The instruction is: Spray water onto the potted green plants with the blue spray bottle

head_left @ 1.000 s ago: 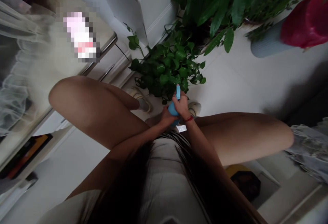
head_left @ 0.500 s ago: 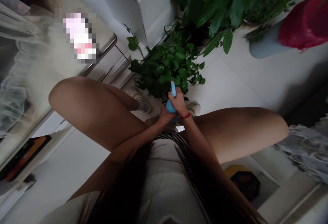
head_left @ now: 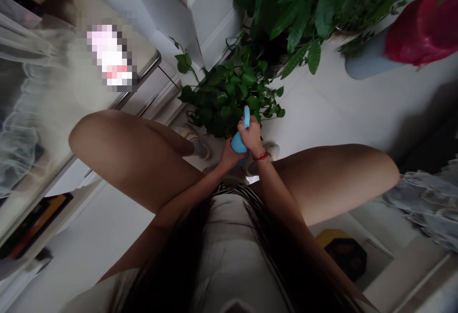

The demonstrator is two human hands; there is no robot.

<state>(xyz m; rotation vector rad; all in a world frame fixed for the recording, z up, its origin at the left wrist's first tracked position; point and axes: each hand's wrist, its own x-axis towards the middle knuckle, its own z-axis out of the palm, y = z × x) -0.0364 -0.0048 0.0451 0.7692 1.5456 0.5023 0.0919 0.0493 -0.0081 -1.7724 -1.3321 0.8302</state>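
Between my knees I hold a light-blue spray bottle [head_left: 238, 143], its nozzle head pointing away toward a leafy green trailing plant [head_left: 232, 96]. My right hand [head_left: 251, 135], with a red string bracelet at the wrist, is closed round the neck and trigger part. Lower down, my left hand [head_left: 229, 155] wraps the bottle's body from the left side. The underside of the bottle is partly hidden by my hands. Glossy leaves of the plant lie just beyond the nozzle.
A larger broad-leaved plant [head_left: 304, 12] stands behind. At the right is a grey-blue ribbed bin [head_left: 365, 57] with a red bag [head_left: 415, 31]. On the left, a cabinet top [head_left: 143, 50] carries a blurred-out phone-like object [head_left: 110, 55]. My slippered feet rest on the pale floor [head_left: 322, 108].
The spray bottle's head and my right hand have shifted slightly up and to the right. Both hands keep their hold, and the view has moved a little.
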